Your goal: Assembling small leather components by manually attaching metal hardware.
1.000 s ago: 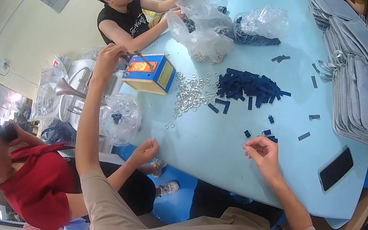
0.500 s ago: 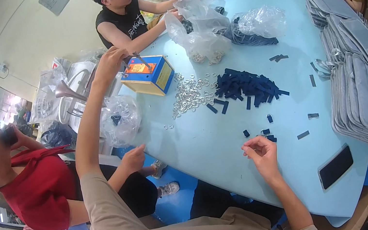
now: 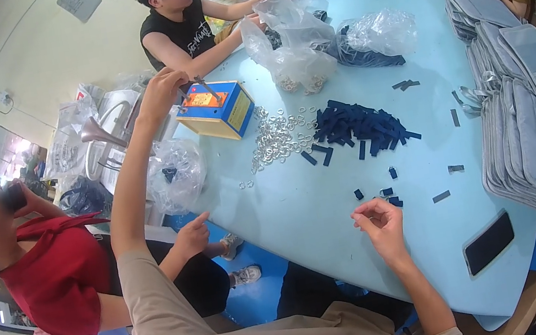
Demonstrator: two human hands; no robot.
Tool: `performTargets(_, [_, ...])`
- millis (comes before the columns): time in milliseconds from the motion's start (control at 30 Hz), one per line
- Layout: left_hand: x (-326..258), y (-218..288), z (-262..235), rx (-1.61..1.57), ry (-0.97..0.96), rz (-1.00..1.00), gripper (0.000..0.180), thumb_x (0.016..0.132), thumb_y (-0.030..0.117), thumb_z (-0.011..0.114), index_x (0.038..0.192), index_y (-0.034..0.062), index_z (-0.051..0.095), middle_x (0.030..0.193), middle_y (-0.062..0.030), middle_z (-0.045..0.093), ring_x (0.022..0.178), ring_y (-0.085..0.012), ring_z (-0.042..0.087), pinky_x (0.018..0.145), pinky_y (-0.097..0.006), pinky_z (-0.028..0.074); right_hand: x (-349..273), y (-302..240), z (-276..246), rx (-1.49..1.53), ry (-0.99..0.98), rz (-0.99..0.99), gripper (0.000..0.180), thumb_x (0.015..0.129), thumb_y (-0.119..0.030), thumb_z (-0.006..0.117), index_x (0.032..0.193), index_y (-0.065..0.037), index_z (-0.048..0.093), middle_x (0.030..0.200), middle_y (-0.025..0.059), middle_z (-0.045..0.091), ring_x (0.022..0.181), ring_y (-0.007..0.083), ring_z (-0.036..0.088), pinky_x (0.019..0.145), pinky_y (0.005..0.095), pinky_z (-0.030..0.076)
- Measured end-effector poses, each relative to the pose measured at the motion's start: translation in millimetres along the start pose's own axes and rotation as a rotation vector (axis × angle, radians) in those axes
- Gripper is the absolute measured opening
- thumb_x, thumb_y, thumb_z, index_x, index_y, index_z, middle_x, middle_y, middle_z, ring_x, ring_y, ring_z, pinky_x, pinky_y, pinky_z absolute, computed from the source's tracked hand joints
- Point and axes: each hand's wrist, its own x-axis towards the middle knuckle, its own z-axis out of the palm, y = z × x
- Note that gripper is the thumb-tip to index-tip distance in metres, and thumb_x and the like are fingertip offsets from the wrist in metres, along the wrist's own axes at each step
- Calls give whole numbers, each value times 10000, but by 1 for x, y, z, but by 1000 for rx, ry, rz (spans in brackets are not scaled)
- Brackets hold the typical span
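My left hand (image 3: 162,93) is stretched far out to the blue and wooden box (image 3: 216,110) with an orange top and metal posts. Its fingers are closed in a pinch at one post, and what they grip is too small to make out. Over the near part of the table my right hand (image 3: 381,225) has thumb and forefinger curled together, with anything between them hidden. Just beyond it lie small folded dark blue fabric loops (image 3: 388,192). A heap of dark blue fabric strips (image 3: 361,124) lies farther off, beside a pile of silvery rings (image 3: 280,135).
Grey padded panels (image 3: 521,116) are stacked at the right, with a phone (image 3: 489,243) nearer me. Clear plastic bags (image 3: 294,41) stand beyond the box. A co-worker in red (image 3: 61,276) is close at the left, a hand near my arm; another in black (image 3: 187,34) sits beyond.
The hand of the co-worker in red has shifted slightly, a finger now pointing out more. My own hands stay practically in place.
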Motion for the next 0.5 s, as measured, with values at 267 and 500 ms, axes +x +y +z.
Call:
performTargets(267, [0, 2, 0, -39, 29, -35, 134, 832, -42, 693, 949, 23, 703, 884, -132, 719, 912, -315, 695, 803, -413, 564, 0, 0, 1, -7, -2, -1, 39, 885, -22, 725, 903, 4, 703, 865, 49, 724, 757, 114, 676, 705, 251, 524])
performTargets(500, [1, 7, -2, -34, 31, -75, 144, 828, -55, 690, 946, 24, 707, 884, -131, 718, 905, -317, 699, 803, -407, 567, 2, 1, 1, -5, 2, -2, 41, 884, -18, 728, 904, 5, 702, 859, 44, 719, 755, 115, 676, 698, 249, 526])
